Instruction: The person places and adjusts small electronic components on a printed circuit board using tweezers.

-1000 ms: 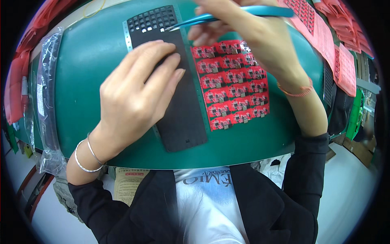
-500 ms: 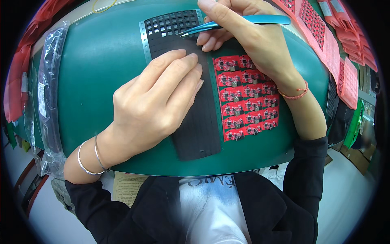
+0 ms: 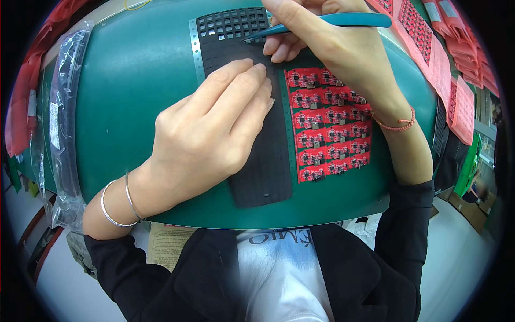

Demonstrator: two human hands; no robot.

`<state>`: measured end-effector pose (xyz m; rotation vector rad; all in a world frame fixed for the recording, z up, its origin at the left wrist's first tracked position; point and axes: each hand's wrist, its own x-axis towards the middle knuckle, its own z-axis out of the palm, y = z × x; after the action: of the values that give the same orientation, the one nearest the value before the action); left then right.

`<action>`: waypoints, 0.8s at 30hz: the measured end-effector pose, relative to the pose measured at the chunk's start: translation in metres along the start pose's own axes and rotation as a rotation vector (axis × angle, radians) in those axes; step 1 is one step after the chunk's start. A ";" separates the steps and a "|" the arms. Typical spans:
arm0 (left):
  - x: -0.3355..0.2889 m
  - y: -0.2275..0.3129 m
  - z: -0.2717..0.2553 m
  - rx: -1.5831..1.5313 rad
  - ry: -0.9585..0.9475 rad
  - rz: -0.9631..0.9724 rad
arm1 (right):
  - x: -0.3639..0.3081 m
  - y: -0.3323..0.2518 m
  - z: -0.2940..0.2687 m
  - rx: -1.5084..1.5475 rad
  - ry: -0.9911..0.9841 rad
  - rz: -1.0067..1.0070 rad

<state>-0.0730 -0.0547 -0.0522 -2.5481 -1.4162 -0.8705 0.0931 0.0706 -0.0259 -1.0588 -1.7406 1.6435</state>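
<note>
A long black die-cut sheet [image 3: 263, 161] lies lengthwise on the green work surface, with rows of small square openings at its far end and a strip of punched holes along its edge. My left hand [image 3: 206, 126] rests flat across its middle, fingers stretched and side by side, hiding part of it. Teal tweezers [image 3: 354, 20] are pinched in my right hand [image 3: 343, 53]; their points touch or hover just over the sheet below the openings. Whether anything sits between the points is too small to tell. Right of the sheet lies a panel of red circuit boards [image 3: 335, 115], partly under my right wrist.
A clear plastic bag [image 3: 68, 129] with dark contents lies along the left edge of the green mat [image 3: 129, 70]. Pink wrapping with more red boards [image 3: 416, 32] and stacked pink packets [image 3: 461, 43] occupy the far right. A green bin [image 3: 468, 170] stands beyond the right edge.
The tweezers and right hand have shifted slightly right, their points a little farther from me. My left hand keeps its place on the sheet. The whole view has shifted slightly.
</note>
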 end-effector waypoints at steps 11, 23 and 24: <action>0.000 0.003 0.001 0.047 0.004 0.006 | 0.004 0.004 -0.001 0.005 -0.007 0.034; 0.008 0.003 -0.004 -0.123 -0.008 -0.072 | -0.032 -0.013 -0.029 0.425 -0.091 0.057; 0.009 0.003 -0.004 -0.090 0.012 -0.052 | -0.047 -0.020 -0.033 0.454 -0.070 0.119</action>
<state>-0.0691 -0.0514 -0.0437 -2.5768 -1.4783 -0.9776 0.1425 0.0522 0.0043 -0.9066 -1.2699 2.0430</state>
